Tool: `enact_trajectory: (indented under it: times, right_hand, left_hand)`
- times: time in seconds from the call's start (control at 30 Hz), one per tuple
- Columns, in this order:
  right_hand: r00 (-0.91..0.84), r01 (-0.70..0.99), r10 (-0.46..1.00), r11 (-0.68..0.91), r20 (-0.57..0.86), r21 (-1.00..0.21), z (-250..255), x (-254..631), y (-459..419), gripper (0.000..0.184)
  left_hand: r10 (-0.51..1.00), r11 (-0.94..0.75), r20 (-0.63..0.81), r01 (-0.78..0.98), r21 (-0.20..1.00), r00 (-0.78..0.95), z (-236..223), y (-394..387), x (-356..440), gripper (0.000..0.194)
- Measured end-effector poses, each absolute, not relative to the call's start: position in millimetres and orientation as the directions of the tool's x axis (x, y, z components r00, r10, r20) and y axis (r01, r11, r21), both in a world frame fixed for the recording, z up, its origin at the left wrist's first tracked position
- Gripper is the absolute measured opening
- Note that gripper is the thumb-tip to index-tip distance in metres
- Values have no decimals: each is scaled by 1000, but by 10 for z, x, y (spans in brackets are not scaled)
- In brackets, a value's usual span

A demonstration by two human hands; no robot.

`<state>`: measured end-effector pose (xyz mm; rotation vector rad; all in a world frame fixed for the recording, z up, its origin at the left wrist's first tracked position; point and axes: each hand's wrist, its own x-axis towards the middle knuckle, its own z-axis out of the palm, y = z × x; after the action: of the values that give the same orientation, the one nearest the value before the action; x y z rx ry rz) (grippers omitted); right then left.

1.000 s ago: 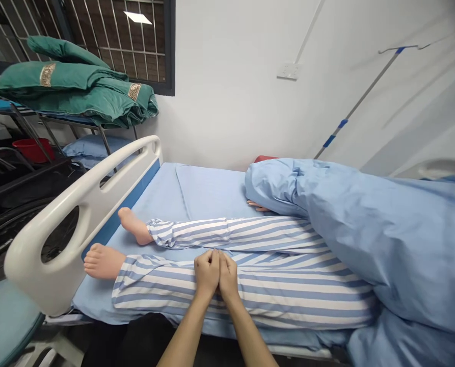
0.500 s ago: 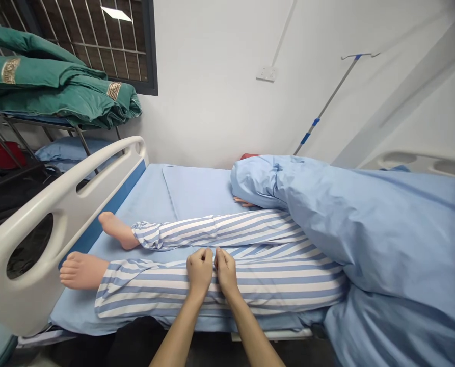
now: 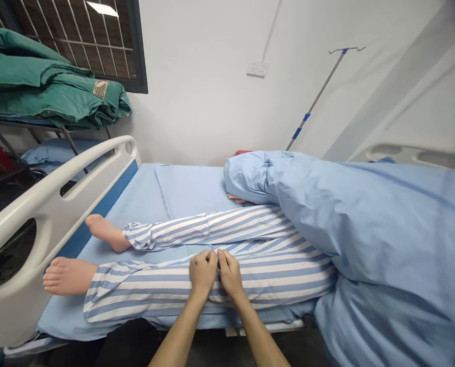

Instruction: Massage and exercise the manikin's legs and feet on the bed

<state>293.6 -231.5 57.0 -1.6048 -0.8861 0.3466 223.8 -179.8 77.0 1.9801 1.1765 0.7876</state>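
Observation:
My left hand [image 3: 203,272] is closed in a fist over the near leg of a lying figure, around the knee. Beside it, almost touching at the thumbs, is my right hand [image 3: 230,272], also closed. Whether cloth is pinched in either fist is hidden. Blue-and-white striped trousers [image 3: 135,288] cover both of the figure's legs. Its bare near foot [image 3: 70,276] and far foot [image 3: 107,232] point left and look like a manikin's. A light blue quilt [image 3: 349,214] is folded back over the upper body, with a few fingers [image 3: 238,199] showing under its edge.
The bed [image 3: 192,181] has a blue sheet and a white footboard [image 3: 74,176] at left. Behind that, a metal rack carries green bedding [image 3: 59,97]. An IV pole [image 3: 319,97] leans along the wall, right of a socket [image 3: 257,69]. A headboard [image 3: 414,153] is at far right.
The view has turned a little to the right, so the bed and figure shift left in it. Both fists stay closed and sit slightly farther right along the near leg.

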Motion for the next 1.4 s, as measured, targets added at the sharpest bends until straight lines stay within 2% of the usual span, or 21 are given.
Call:
enact_trajectory:
  times: [0.13,0.2,0.3,0.37,0.6,0.67,0.73,0.83,0.93,1.03,1.2,1.3,1.4]
  right_hand:
    - [756,222,625,36,195,-974,657,3042,-2325,39]
    - [737,307,635,-8,232,-952,734,3101,-2407,38]
    - [606,540,725,-73,327,-839,781,3179,-2582,32]
    - [579,580,738,-76,346,-811,748,3224,-2666,32]
    - [778,277,584,12,232,-961,683,3378,-2681,41]
    - [771,286,593,2,231,-958,709,3432,-2722,40]
    - [726,363,636,-29,263,-931,713,3479,-2787,38]
    - [698,422,653,-45,293,-905,684,3525,-2855,38]
    - [759,333,595,-5,265,-943,697,3558,-2861,40]
    - [814,241,539,30,219,-970,760,3621,-2892,41]
    - [768,364,576,-29,282,-931,735,3750,-3031,39]
    - [804,333,522,0,284,-943,712,3792,-3053,39]
    - [846,284,466,18,259,-959,765,3842,-3077,40]
  left_hand:
    - [877,-380,162,448,809,452,764,-1939,2395,41]
    - [858,-429,186,469,772,478,718,-1978,2421,42]
    - [843,-464,197,490,738,501,676,-1977,2420,42]
    - [854,-437,173,496,750,491,697,-1975,2442,42]
    - [855,-373,175,344,862,488,748,-2219,2727,45]
    - [859,-370,162,370,852,485,722,-2275,2774,44]
    - [865,-357,147,382,852,480,724,-2294,2798,42]
    - [873,-310,127,334,890,471,785,-2310,2847,43]
    - [873,-288,138,264,921,469,826,-2378,2945,43]
    - [862,-316,146,289,904,485,795,-2462,3030,41]
    - [848,-326,147,284,902,509,802,-2524,3105,41]
    - [842,-310,150,238,920,518,843,-2569,3187,42]
    - [824,-350,157,271,897,544,814,-2620,3259,41]
